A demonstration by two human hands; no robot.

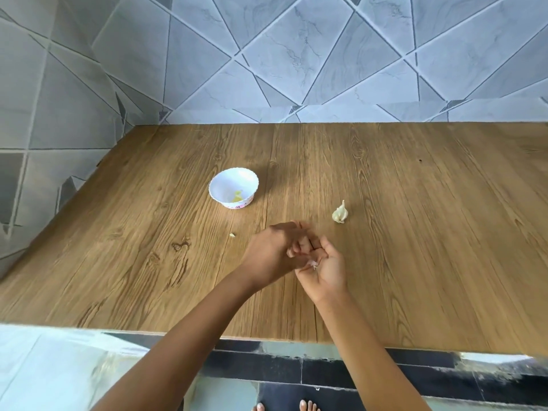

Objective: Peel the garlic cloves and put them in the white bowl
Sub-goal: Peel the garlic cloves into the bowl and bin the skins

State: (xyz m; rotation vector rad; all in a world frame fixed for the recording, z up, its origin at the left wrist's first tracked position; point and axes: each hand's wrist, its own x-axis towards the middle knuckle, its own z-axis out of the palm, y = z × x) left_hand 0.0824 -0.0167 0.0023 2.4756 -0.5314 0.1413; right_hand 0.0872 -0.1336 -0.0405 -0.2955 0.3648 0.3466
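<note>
Head view, nearest first: what are the hands doing?
— The left hand (267, 253) and right hand (326, 269) meet low over the tabletop (415, 232), each grip closed on one small garlic clove (312, 264) with skin on it.
And beyond them?
— A scrap of peel (232, 235) lies to the left, a piece of garlic bulb (340, 213) just past the right hand. Farther back, left of it, the white bowl (218, 185) stands with a yellowish piece (237, 197) inside.
</note>
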